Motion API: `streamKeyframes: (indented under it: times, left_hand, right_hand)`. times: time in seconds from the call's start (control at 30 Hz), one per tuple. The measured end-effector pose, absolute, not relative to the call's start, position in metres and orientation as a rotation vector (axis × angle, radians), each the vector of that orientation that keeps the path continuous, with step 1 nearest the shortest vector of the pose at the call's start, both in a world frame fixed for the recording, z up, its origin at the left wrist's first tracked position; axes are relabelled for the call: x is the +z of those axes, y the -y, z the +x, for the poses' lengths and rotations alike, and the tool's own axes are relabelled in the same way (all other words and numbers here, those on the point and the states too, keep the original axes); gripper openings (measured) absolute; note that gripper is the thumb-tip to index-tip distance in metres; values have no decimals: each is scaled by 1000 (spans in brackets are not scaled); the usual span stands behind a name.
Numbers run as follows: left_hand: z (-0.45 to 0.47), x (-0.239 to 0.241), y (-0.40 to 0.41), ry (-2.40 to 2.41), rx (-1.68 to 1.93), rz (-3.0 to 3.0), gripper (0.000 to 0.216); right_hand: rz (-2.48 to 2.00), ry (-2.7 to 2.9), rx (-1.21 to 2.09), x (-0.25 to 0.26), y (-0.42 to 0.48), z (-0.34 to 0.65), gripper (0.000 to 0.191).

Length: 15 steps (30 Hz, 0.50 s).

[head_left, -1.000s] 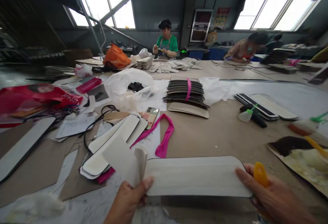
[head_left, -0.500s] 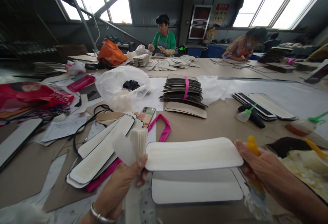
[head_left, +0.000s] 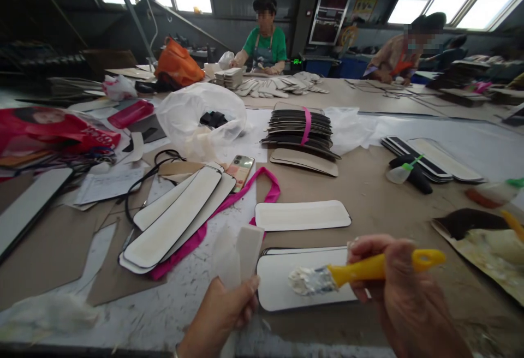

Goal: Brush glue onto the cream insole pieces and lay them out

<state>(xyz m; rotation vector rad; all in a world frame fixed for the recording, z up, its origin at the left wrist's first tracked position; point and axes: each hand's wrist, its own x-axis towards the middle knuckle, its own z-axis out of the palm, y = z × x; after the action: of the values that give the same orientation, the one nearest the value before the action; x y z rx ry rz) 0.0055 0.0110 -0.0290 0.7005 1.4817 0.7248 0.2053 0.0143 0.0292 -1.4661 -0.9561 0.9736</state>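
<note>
My right hand (head_left: 403, 292) is closed round the yellow handle of a glue brush (head_left: 360, 272), whose white-caked bristles hover over a white oblong piece with a dark edge (head_left: 278, 292) lying near the table's front. My left hand (head_left: 223, 317) pinches a thin stack of small white strips (head_left: 245, 249) just left of that piece. Another white oblong piece (head_left: 302, 215) lies flat a little farther back.
Several white pieces on a pink strap (head_left: 180, 216) lie at the left beside a phone (head_left: 240, 168). A banded black stack (head_left: 301, 131), a clear bag (head_left: 200, 120) and small glue bottles (head_left: 400, 172) sit farther back. Two people work at the far table.
The upper white piece left my hands and now lies farther back on the table. My right hand has swung the brush round over the lower piece. The view tilted downward.
</note>
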Motion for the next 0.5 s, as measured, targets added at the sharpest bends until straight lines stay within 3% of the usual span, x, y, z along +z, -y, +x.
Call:
streamKeyframes:
  times: [0.33, 0.5]
  left_hand:
    - [5, -45, -2, -1455, 759, 735, 33]
    - [7, -44, -2, -1475, 805, 760, 33]
  right_hand:
    - [-1711, 1043, 1082, 13, -1, 173, 30]
    - [-1770, 1212, 895, 10, 4, 189, 28]
